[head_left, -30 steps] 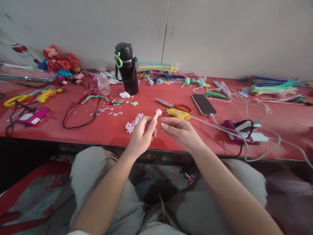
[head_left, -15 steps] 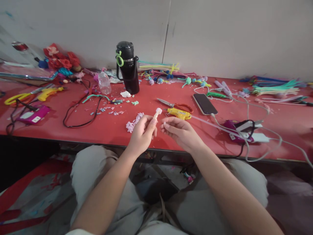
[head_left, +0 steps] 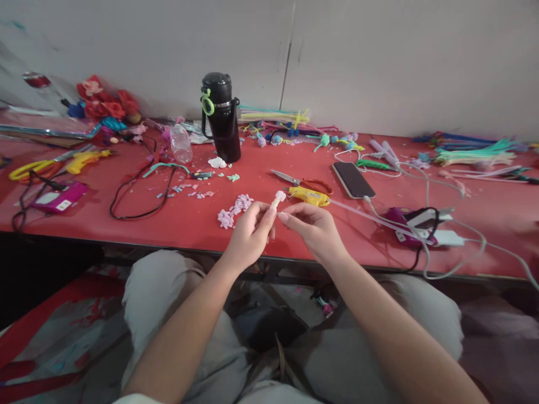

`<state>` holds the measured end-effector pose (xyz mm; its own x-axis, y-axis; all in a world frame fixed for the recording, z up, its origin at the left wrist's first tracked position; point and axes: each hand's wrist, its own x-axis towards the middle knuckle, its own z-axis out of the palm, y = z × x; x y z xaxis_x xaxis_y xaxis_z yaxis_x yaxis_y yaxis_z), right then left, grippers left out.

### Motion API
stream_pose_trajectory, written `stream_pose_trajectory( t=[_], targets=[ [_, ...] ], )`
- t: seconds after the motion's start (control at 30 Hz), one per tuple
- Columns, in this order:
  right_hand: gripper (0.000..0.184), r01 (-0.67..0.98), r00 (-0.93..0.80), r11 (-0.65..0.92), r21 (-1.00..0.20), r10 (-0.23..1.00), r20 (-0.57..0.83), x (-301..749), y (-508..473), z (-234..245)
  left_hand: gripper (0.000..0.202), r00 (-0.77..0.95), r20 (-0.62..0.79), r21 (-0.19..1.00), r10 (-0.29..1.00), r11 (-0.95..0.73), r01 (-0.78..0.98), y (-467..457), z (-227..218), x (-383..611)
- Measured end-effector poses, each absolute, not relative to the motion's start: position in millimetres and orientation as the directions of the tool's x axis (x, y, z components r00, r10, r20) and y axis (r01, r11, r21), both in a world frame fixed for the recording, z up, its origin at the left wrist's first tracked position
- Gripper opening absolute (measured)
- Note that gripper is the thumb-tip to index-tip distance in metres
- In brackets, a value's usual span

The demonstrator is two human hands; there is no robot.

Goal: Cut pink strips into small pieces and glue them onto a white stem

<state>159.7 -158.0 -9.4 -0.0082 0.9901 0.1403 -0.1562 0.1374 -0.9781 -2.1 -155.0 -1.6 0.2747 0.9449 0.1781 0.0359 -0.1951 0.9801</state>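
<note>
My left hand (head_left: 249, 235) pinches a small pale pink-and-white craft piece (head_left: 278, 198) and holds it upright above the front edge of the red table (head_left: 295, 235). My right hand (head_left: 314, 227) is beside it, fingers curled, fingertips almost touching the piece's lower end; whether they grip it I cannot tell. A heap of small pink cut bits (head_left: 234, 209) lies just left of my left hand. A yellow glue gun (head_left: 309, 195) and orange-handled scissors (head_left: 301, 181) lie right behind the hands.
A black flask (head_left: 221, 118) stands at the back centre, a clear bottle (head_left: 181, 143) to its left. A phone (head_left: 352, 179) with cables, a purple device (head_left: 406, 217), pipe cleaners (head_left: 475, 151) and paper flowers (head_left: 105, 106) crowd the table. My knees are under the edge.
Both hands drifted slightly right and closer together; my right fingertips now nearly touch the craft piece. The view shifted a little.
</note>
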Motion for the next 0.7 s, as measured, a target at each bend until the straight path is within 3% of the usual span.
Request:
stream_pose_trajectory(
  t=[0.33, 0.57, 0.7],
  targets=[
    [0.028, -0.174, -0.061, 0.113, -0.978, 0.99, 0.125, 157.5, -158.7, -7.8, 0.031, 0.312, 0.204, 0.973, 0.928, -0.226, 0.037, -157.4, -3.9, -0.9],
    [0.028, -0.215, -0.318, 0.069, -0.974, 0.938, 0.137, 165.5, -159.6, -4.7, 0.032, 0.397, 0.195, 0.979, 0.897, -0.201, -0.027, -159.1, 1.1, -0.9],
    [0.027, -0.21, -0.332, 0.032, -0.977, 0.938, 0.102, 167.7, -159.7, -4.0, 0.033, 0.424, 0.145, 0.989, 0.894, -0.13, -0.064, -157.9, 1.0, -1.4]
  ],
)
